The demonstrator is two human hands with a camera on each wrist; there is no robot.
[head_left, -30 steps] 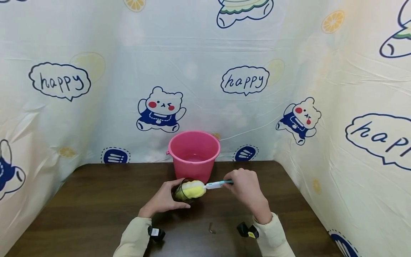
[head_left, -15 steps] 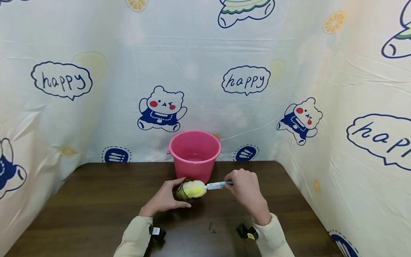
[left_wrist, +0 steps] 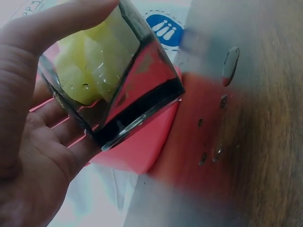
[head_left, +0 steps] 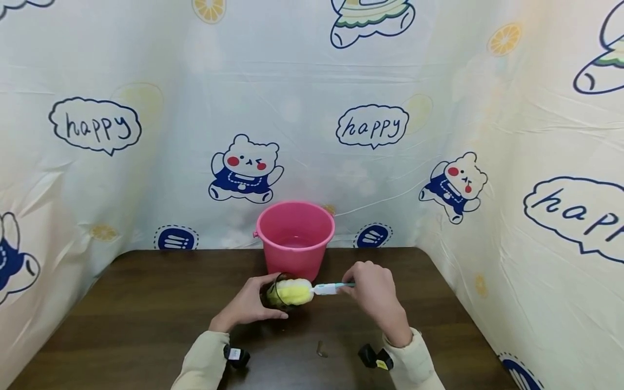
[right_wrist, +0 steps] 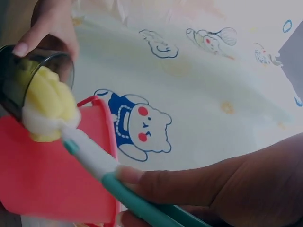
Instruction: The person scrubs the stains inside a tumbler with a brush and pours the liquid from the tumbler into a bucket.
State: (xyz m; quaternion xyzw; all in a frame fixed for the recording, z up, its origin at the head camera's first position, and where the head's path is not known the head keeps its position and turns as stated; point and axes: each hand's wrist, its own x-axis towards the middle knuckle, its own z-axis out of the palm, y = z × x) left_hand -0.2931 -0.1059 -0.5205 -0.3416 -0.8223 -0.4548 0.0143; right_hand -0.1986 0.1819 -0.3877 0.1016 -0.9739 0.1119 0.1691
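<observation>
My left hand (head_left: 247, 303) grips a dark, see-through drinking glass (left_wrist: 142, 90), tilted on its side with its mouth toward the right. Inside the glass, partly sticking out of its mouth, is the yellow and white sponge head (right_wrist: 52, 101) of a cleaning brush. My right hand (head_left: 374, 292) pinches the brush's white and teal handle (right_wrist: 97, 158) between thumb and fingers. In the left wrist view, the sponge shows through the glass wall, which has water drops on it. The fingers behind the glass are partly hidden.
A pink bucket (head_left: 298, 262) stands just behind the glass, near the table's back edge. Water drops (left_wrist: 231, 66) lie on the dark wooden table (head_left: 161, 303), and a small wet spot (head_left: 322, 349) shows nearer the front. A printed curtain (head_left: 312, 81) hangs behind.
The sponge head and brush handle have turned slightly, the handle now lying more level. Both hands keep their holds; the whole head view has shifted slightly.
</observation>
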